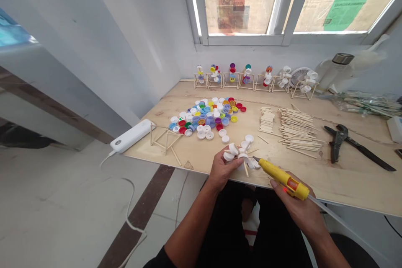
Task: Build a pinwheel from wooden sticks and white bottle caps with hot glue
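My left hand (223, 167) is closed on a wheel of white bottle caps (243, 157) joined with thin wooden sticks, held just above the table's front edge. In my right hand (298, 205) is a yellow glue gun (282, 179), its fingers wrapped round the handle. The gun's dark nozzle points left and is close to the caps on the wheel's right side; whether it touches them I cannot tell. A glue stick or pale cord trails from the gun's rear toward the lower right.
Loose coloured caps (209, 122) lie left of centre, beside a stick frame (166, 139) and white power strip (133, 136). Stick piles (300, 130) and black pliers (339, 142) lie right. Finished cap wheels on frames (232, 79) line the back, near a bottle (337, 71).
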Action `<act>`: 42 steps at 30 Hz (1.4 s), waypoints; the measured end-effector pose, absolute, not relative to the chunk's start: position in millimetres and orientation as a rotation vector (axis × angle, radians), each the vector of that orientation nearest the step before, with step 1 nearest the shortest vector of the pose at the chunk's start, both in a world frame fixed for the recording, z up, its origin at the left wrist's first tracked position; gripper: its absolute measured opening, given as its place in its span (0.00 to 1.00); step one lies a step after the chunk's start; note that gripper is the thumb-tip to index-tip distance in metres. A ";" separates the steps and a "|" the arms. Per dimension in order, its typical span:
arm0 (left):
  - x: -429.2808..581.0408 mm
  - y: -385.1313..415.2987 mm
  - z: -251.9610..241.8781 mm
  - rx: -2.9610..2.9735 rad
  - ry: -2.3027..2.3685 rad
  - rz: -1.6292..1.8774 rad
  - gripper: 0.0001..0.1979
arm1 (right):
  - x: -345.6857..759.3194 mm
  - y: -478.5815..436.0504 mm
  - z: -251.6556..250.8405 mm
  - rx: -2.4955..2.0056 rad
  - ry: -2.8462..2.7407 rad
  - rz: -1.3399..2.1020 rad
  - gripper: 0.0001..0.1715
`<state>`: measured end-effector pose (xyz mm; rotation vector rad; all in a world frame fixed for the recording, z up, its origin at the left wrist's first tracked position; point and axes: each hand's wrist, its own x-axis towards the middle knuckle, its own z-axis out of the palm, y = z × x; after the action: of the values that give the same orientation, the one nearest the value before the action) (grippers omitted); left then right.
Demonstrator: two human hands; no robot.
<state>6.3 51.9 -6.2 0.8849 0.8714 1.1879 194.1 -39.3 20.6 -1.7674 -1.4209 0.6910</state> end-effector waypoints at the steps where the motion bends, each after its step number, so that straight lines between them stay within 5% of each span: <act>1: 6.3 51.8 -5.7 0.889 0.872 1.186 0.23 | 194.1 -39.6 20.7 -1.778 -1.416 0.679 0.13; 42: 5.7 50.2 -5.3 0.908 0.865 1.179 0.22 | 193.1 -35.4 14.3 -1.726 -1.287 0.685 0.15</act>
<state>5.7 50.2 -5.3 0.9084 0.8655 1.1788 193.1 -35.4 14.3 -1.7257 -1.2868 0.6848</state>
